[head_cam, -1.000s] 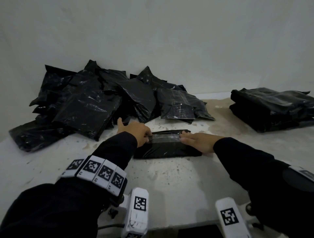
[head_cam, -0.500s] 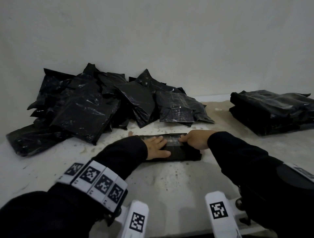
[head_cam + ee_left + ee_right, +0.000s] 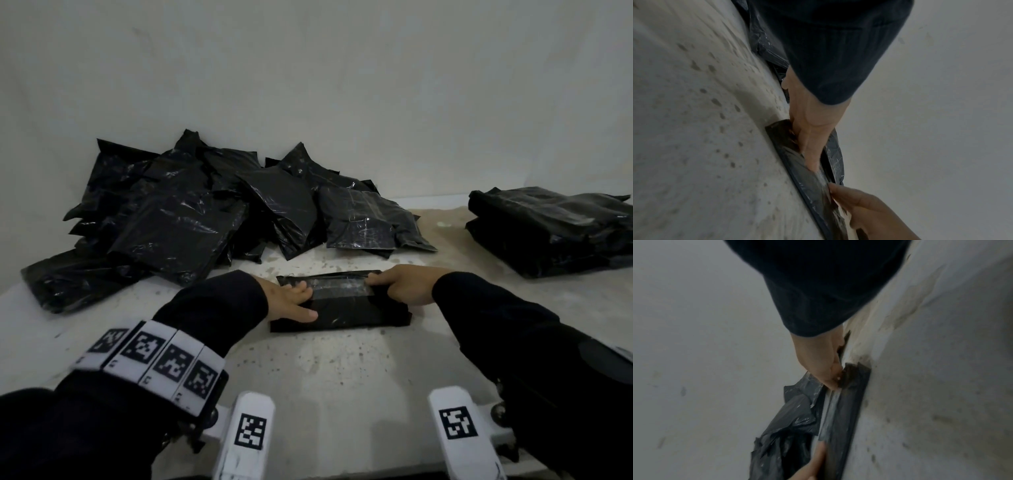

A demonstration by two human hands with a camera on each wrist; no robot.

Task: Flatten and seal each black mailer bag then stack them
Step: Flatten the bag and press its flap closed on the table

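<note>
A flat black mailer bag lies on the table centre, with a shiny pale strip along its far flap. My left hand lies flat with straight fingers and presses the bag's left end. My right hand has curled fingers that pinch the right end of the flap at the strip. The left wrist view shows my left hand pressing down on the bag. In the right wrist view my right hand pinches the bag's corner.
A loose pile of several crumpled black mailer bags lies at the back left against the wall. A neat stack of black bags sits at the far right. The speckled white table is bare in front of my hands.
My left hand left the flap and now lies flat on the bag's left end. My right hand moved to the flap's right end, so more of the strip shows.
</note>
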